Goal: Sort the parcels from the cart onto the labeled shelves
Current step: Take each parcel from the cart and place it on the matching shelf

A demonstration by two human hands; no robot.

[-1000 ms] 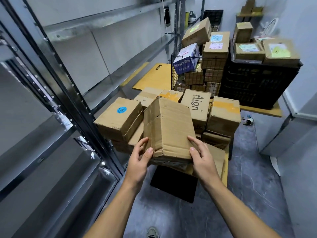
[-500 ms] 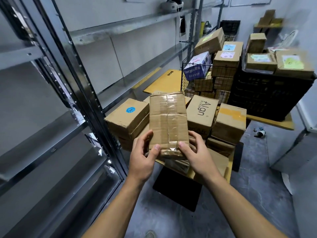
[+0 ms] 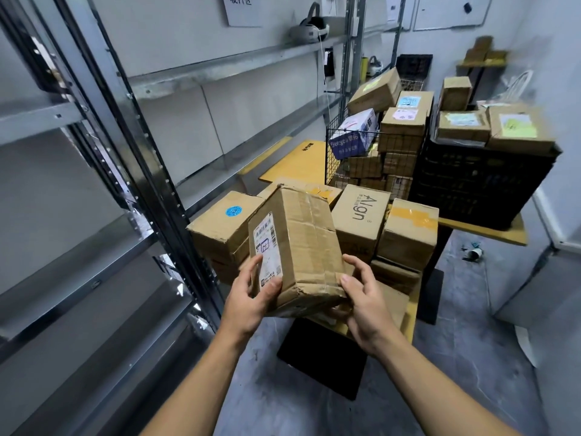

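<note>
The left grip (image 3: 248, 298) and right grip (image 3: 366, 305) both clasp the near end of a taped cardboard parcel (image 3: 309, 247). It is tilted in the air, shipping label (image 3: 267, 247) facing left, above the cart (image 3: 412, 316) of boxes and right of the metal shelves (image 3: 220, 69).

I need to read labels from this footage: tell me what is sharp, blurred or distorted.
Head view: the held box and its label are fairly sharp, the print too small to read; the far-right boxes are smeared; the shelf posts bow with the wide lens.
</note>
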